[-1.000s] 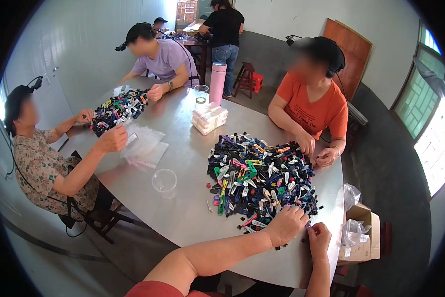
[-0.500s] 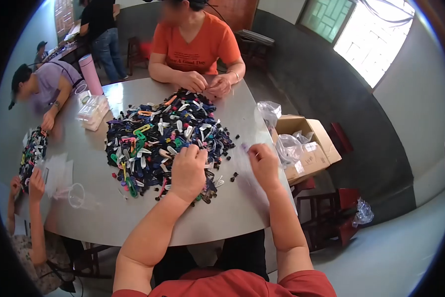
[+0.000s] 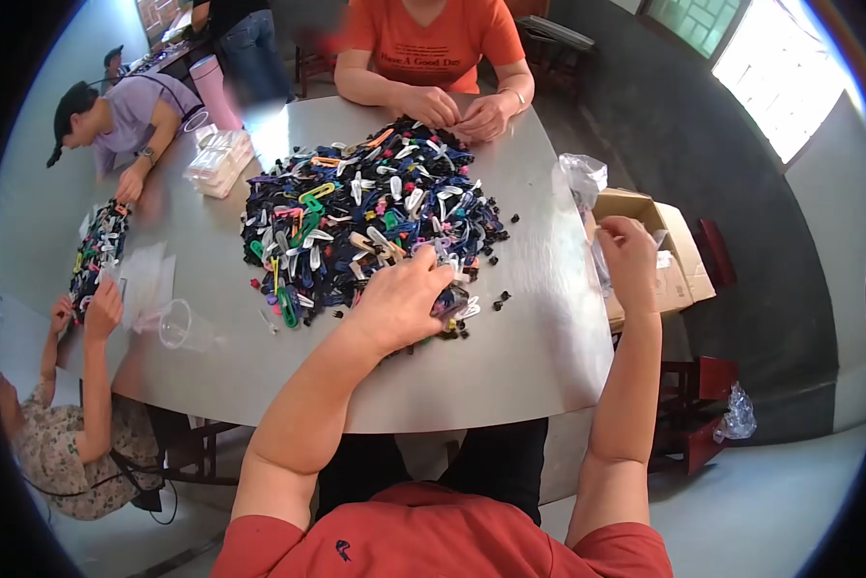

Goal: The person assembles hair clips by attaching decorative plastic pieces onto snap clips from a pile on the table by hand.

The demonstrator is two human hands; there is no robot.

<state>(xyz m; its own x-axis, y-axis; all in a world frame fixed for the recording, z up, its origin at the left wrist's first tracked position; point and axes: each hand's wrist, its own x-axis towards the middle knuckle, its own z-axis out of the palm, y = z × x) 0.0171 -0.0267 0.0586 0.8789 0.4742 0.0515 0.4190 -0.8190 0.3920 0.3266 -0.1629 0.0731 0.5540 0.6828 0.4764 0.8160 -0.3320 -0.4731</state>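
A large heap of mixed snap hair clips [image 3: 356, 207] in black, navy, white, green and other colours lies on the metal table [image 3: 510, 376]. My left hand [image 3: 404, 301] rests at the near edge of the heap, palm down, its thumb and fingers apart over the clips. Past the table's right edge, my right hand [image 3: 631, 262] is raised in front of the cardboard box [image 3: 679, 260]. Its fingers are pinched together; whatever they may hold is too small to make out.
A person in an orange shirt [image 3: 433, 43] works with both hands behind the heap. Clear bags [image 3: 219, 164] and a pink bottle [image 3: 216, 91] stand back left. A plastic cup [image 3: 174, 325] lies left. Two people handle a smaller clip pile [image 3: 100, 246].
My right hand has moved right, from above the table to the box beyond its edge. The left hand's fingers have spread over the heap. The camera view has shifted.
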